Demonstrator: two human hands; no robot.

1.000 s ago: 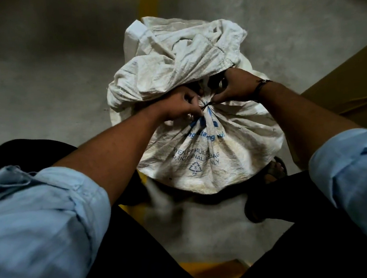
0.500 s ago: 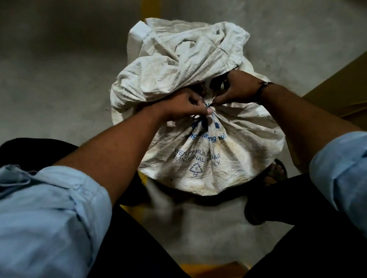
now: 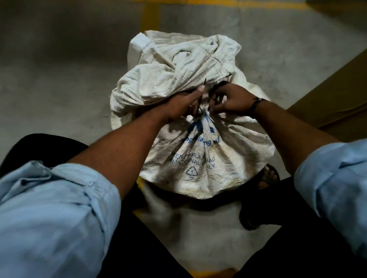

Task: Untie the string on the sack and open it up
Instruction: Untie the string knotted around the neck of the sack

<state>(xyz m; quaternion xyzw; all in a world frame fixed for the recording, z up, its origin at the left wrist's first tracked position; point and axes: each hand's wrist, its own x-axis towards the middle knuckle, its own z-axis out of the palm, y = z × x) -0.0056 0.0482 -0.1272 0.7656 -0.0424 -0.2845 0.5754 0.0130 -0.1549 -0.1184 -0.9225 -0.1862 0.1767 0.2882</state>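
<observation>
Higher now, the left hand [image 3: 181, 107] pinches the thin dark string [image 3: 200, 103] while the right hand [image 3: 234, 102] grips it at the neck — white woven plastic sack [image 3: 204, 159] upright on the grey concrete floor [image 3: 49, 84]. Draw the loose end steadily, neck braced.

A dirty white woven sack [image 3: 203, 166] stands on the concrete floor [image 3: 39, 96] between the person's knees, its neck bunched and tied with a dark string [image 3: 199, 102]. The left-hand grip [image 3: 181, 107] pinches a strand of that string at the knot, thumb raised against the loose top folds. The right-hand grip [image 3: 233, 100], fingers curled, picks at the knot from the other side. A sandalled foot [image 3: 268, 175] peeks out by the sack's right edge.
</observation>
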